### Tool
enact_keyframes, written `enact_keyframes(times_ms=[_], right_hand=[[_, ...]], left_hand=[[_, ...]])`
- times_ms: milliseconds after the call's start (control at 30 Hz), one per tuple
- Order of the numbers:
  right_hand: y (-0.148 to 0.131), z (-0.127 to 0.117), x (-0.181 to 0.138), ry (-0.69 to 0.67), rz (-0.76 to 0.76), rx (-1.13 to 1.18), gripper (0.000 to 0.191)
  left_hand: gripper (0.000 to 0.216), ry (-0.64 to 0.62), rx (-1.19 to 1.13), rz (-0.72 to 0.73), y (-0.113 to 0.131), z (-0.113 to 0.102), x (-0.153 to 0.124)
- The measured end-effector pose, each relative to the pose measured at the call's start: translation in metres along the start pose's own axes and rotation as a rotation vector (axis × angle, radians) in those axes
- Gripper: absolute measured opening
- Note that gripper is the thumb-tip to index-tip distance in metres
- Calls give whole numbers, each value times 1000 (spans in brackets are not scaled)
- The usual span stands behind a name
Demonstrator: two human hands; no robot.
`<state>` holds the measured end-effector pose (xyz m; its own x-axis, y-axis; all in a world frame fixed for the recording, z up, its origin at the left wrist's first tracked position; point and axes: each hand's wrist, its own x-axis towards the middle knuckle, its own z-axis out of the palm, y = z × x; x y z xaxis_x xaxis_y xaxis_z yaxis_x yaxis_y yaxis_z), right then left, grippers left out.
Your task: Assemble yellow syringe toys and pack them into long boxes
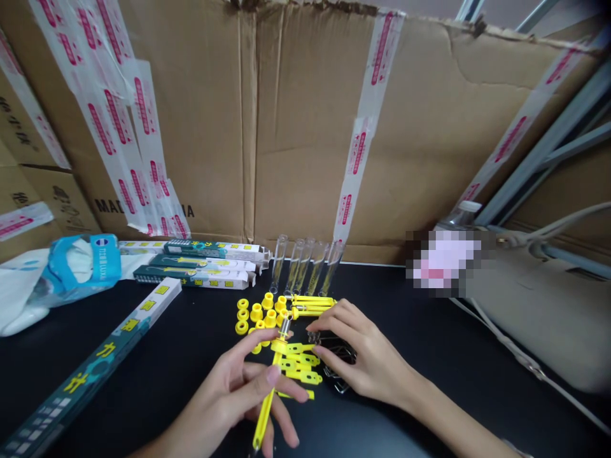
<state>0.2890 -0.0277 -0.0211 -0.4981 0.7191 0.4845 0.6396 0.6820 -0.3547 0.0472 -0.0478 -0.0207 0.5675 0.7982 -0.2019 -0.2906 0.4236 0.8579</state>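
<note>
My left hand (238,388) is closed round a yellow spring scale rod (265,410), tilted, with a metal spring (285,327) and a yellow collar at its upper end. To its right, my right hand (367,356) pinches at the looped ends of the metal wire hooks (340,366), which lie in a pile under its fingers. Between the hands lie several flat yellow plastic strips (305,376). Just beyond are yellow flanged caps (270,318) and yellow rings (242,315). More yellow rods with springs (310,300) lie behind my right fingers.
Several clear tubes (300,267) stand at the back, before a cardboard wall (305,140). Printed long boxes (200,270) are stacked back left; another long box (100,362) lies at the left. A blue tissue pack (86,264), a blurred bottle (443,254) and a beige bag (539,305) flank the black table (429,337).
</note>
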Motion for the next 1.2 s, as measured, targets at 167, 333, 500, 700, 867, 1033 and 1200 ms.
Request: enact_keyframes(times_ms=[167,333,500,700,867,1033,1200], right_hand=[[2,0,0,-26,-25,-23,11],[5,4,-1,-15,-23,-1,9],[5,4,-3,-22,-11,19,8],[3,1,-3,-9,-28,25,8],[-4,-1,-3,-67,-95,58,12],[-14,1,-3,-94,-186,91,28],[-25,10,-7,-117,-261,30,27]], left_hand=[[58,-98,-69,26,-6,-6,7],[53,-34,-4,-4,-4,-4,8],[55,75,97,17,-6,-4,9],[56,206,249,83,0,-6,8],[61,261,270,120,4,-4,6],[55,293,301,159,3,-2,5],[52,283,337,218,2,-1,6]])
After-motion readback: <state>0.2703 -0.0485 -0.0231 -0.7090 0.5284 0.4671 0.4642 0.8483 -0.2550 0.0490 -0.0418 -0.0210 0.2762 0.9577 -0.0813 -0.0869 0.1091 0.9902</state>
